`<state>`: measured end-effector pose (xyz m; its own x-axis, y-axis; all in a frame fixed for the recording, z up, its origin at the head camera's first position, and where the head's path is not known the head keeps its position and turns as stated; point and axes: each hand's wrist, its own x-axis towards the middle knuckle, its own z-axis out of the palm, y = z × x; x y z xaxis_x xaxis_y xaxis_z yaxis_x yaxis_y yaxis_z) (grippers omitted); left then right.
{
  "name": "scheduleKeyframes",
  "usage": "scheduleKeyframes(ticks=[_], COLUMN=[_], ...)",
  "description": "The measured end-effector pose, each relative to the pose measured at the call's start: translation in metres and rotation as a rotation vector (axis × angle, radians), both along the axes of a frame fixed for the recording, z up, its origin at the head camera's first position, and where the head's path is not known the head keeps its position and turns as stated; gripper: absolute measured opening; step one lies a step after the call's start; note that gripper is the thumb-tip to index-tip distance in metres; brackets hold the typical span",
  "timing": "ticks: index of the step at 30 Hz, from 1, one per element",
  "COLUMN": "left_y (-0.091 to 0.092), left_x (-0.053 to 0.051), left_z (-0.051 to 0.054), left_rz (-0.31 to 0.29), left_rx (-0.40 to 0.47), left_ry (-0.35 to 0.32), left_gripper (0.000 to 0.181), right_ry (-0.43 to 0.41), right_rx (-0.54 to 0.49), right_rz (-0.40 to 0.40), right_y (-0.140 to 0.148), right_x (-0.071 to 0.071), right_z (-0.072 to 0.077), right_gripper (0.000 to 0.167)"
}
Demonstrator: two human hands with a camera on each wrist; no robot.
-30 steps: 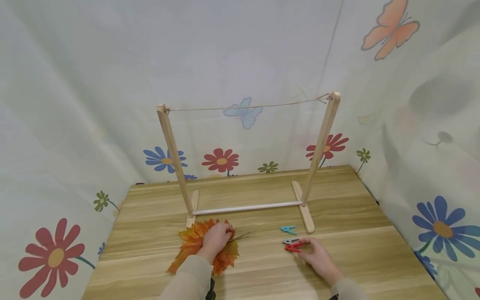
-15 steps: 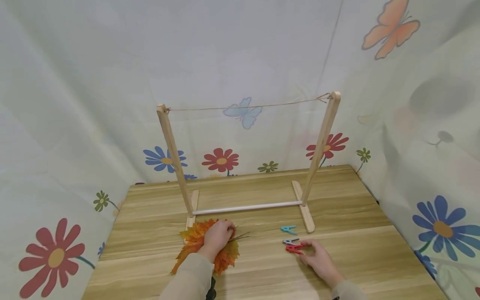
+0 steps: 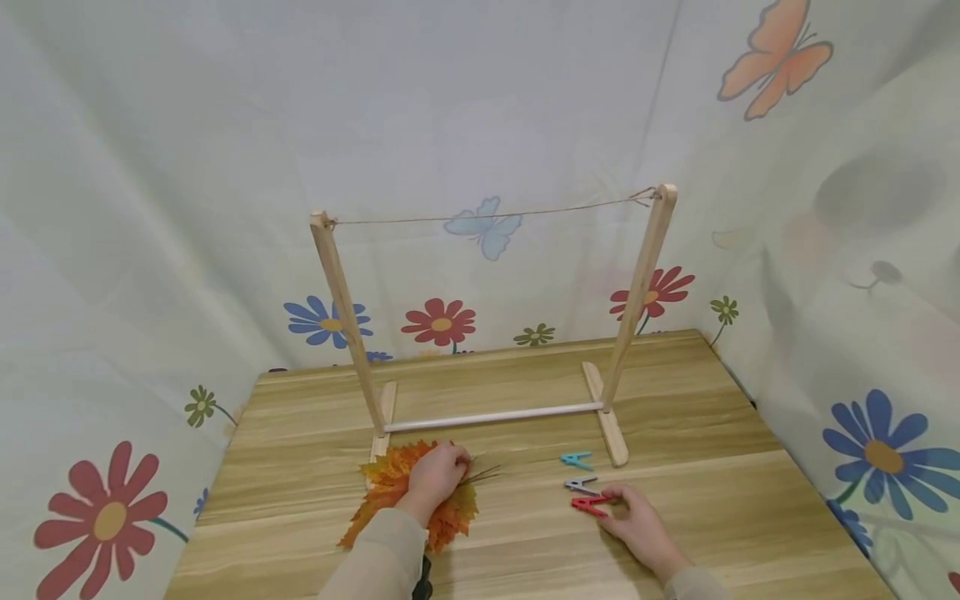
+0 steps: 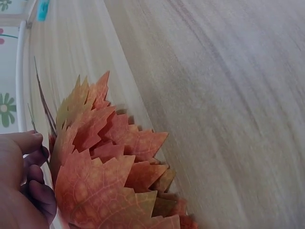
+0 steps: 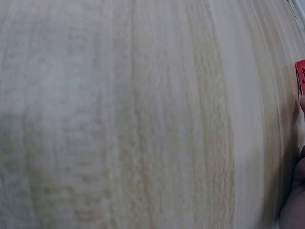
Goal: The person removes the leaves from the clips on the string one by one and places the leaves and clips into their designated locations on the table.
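A bunch of orange artificial maple leaves (image 3: 453, 521) lies on the table at the left, its thin dark stems (image 3: 483, 473) pointing right. My left hand (image 3: 435, 479) rests over the leaves and pinches them near the stems; in the left wrist view the thumb and curled fingers (image 4: 35, 186) sit beside the leaves. My right hand (image 3: 637, 525) pinches the handle ends of a red clothespin (image 3: 588, 506) between thumb and index finger, low at the table. Just beyond it lie a grey clothespin (image 3: 580, 485) and a light blue clothespin (image 3: 576, 460). The right wrist view catches only an edge of the red clothespin (image 5: 300, 76).
A wooden stand rises behind, with a left post (image 3: 345, 308), a right post (image 3: 641, 292), a string (image 3: 450, 218) tied between their tops and a white rod (image 3: 495, 417) low down. Flower-printed cloth (image 3: 480, 108) surrounds the wood-grain table (image 3: 517, 550).
The right hand has shifted slightly toward the person with the red clothespin, which now lies apart from the grey one. The left hand stays almost still on the leaves.
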<state>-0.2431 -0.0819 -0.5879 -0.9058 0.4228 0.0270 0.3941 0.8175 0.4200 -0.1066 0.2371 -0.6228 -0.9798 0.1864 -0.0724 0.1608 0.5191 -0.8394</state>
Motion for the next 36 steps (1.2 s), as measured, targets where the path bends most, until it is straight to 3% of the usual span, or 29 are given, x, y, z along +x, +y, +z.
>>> scheduleKeyframes(ticks=[12,20,27,36], left_y=[-0.001,0.001,-0.002,-0.006], left_x=[-0.002,-0.004,-0.003,-0.001], left_z=[0.004,0.013,0.015,0.019], left_rz=[0.008,0.026,0.068,0.076], left_rx=[0.086,0.163,0.174,0.197], left_ry=[-0.008,-0.099,-0.089,-0.071], left_gripper=[0.014,0.022,0.023,0.028], right_ry=[0.007,0.011,0.018,0.015], right_rx=[0.047,0.060,0.056,0.029], right_rz=[-0.004,0.005,0.009,-0.002], right_y=[-0.001,-0.002,-0.001,0.003], right_x=[-0.001,-0.003,-0.005,-0.004], right_z=[0.002,0.000,-0.003,0.003], right_gripper=[0.037,0.037,0.038,0.042])
